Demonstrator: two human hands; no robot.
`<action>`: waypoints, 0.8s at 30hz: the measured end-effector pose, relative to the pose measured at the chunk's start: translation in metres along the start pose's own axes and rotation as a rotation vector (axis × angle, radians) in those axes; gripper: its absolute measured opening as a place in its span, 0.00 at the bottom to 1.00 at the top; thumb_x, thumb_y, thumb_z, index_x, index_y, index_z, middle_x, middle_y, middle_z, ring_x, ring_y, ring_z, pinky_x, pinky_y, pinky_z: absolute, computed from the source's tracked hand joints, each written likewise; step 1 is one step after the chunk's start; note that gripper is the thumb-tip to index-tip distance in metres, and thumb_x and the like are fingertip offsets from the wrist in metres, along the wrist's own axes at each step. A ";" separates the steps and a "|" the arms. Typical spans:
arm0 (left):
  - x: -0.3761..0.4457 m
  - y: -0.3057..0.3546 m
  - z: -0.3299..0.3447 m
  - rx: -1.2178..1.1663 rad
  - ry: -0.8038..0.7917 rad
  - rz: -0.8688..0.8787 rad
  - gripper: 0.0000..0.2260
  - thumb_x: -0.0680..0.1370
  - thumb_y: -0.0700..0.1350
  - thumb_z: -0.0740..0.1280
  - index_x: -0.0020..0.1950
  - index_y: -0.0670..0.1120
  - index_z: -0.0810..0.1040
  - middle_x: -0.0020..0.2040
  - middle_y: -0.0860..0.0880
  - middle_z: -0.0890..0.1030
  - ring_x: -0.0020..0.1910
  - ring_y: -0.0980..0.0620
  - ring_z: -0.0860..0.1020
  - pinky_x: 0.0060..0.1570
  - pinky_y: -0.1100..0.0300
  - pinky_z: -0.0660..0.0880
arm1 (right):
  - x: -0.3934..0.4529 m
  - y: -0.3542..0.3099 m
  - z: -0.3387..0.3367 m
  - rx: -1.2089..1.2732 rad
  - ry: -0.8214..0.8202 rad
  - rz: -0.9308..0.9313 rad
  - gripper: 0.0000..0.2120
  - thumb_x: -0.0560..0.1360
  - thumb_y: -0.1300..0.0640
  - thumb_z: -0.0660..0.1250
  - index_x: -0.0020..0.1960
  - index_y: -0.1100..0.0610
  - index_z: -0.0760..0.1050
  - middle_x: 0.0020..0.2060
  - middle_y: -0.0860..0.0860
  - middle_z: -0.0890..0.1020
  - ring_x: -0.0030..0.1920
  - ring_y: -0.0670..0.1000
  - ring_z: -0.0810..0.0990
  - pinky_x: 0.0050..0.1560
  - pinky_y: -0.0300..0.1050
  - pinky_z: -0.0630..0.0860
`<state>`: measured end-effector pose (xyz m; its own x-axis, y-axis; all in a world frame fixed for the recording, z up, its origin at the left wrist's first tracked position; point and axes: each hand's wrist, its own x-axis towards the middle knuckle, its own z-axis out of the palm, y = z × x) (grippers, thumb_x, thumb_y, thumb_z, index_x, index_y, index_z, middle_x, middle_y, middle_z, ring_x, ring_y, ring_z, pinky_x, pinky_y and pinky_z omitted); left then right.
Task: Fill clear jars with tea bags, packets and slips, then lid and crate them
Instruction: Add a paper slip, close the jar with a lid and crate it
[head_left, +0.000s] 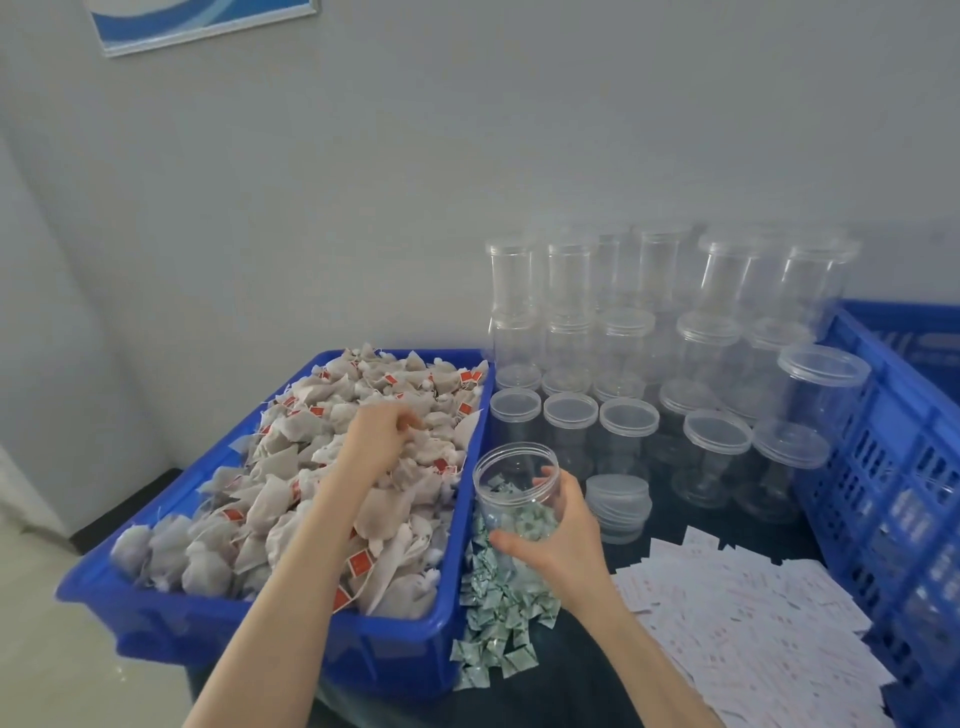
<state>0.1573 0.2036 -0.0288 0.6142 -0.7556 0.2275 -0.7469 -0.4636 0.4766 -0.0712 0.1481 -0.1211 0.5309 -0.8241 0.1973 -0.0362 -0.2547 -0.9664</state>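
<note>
With my left hand (382, 434) curled into the tea bags (311, 483), I'd pinch few, while my right hand (558, 525) grips the open jar (514, 483) lower center, tilted toward the bin.

Plastic, mesh and paper on a dark table

Glossy blue plastic bin (457, 525) holds matt mesh tea bags (291, 499); right of it, clear smooth plastic jars (717, 447), crinkly packets (498, 623), matt white paper slips (753, 623).

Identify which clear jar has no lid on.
The jar gripped by the right hand, beside the blue bin: its mouth is open, while the stacked jars behind carry lids.
</note>
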 end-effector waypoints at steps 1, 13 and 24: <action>0.000 0.002 -0.005 -0.022 0.053 0.011 0.10 0.77 0.35 0.64 0.55 0.44 0.80 0.46 0.48 0.79 0.35 0.55 0.76 0.37 0.66 0.72 | 0.000 0.000 0.001 -0.004 -0.007 -0.001 0.40 0.56 0.51 0.84 0.61 0.39 0.66 0.60 0.42 0.77 0.63 0.43 0.75 0.58 0.37 0.71; -0.016 0.055 -0.064 -0.135 0.486 0.266 0.11 0.78 0.31 0.59 0.50 0.38 0.82 0.48 0.45 0.76 0.44 0.52 0.73 0.41 0.75 0.63 | 0.004 -0.003 0.011 -0.013 -0.048 -0.021 0.41 0.59 0.54 0.84 0.65 0.41 0.65 0.61 0.39 0.76 0.63 0.41 0.74 0.57 0.34 0.71; -0.036 0.093 -0.052 -0.310 -0.013 0.409 0.12 0.76 0.36 0.65 0.42 0.53 0.81 0.40 0.57 0.81 0.36 0.66 0.76 0.37 0.78 0.69 | 0.003 -0.010 0.014 -0.015 -0.047 -0.056 0.39 0.60 0.52 0.84 0.62 0.37 0.65 0.62 0.38 0.74 0.63 0.38 0.73 0.56 0.31 0.70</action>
<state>0.0787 0.2120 0.0520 0.2827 -0.8529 0.4389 -0.8137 0.0291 0.5806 -0.0575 0.1547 -0.1135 0.5718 -0.7837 0.2425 -0.0178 -0.3073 -0.9515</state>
